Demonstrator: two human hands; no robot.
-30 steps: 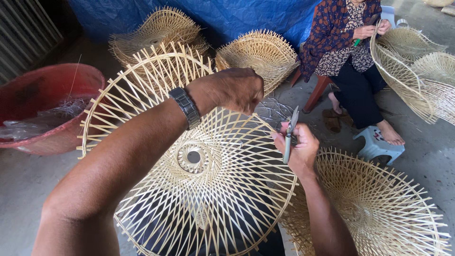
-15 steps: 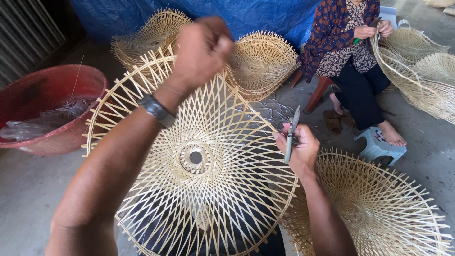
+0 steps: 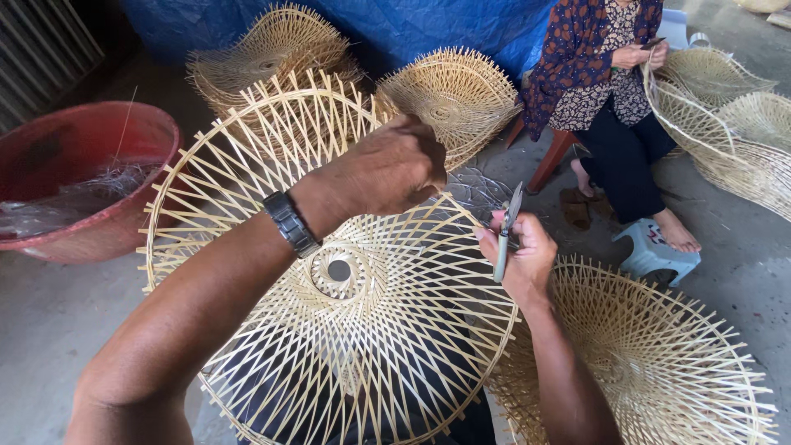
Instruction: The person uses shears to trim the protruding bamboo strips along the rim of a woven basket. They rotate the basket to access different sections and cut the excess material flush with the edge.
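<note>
The left hand (image 3: 387, 169) has come back down from the far rim, where it was raised half a second ago, and now sits lower on the woven bamboo frame (image 3: 329, 280), at about one o'clock from the frame's round centre hub (image 3: 339, 269). Its fingers are curled together over the crossing strips near the upper edge, though I cannot tell exactly which strip they pinch. A dark wristwatch (image 3: 290, 222) shows on that wrist. The right hand (image 3: 523, 259) has hardly moved: it stays at three o'clock of the hub, just off the frame's right rim, its fingers closed around a pair of slim scissors (image 3: 504, 231) held upright, blades together. The frame itself rests tilted across the person's lap, in much the same place as before, so the change reads as a fresh grip on the weave rather than a turn of the piece. A second finished frame (image 3: 659, 363) lies on the floor at four o'clock, a red basin (image 3: 91, 177) at nine o'clock, and a seated co-worker (image 3: 601, 91) handles another frame at two o'clock.
</note>
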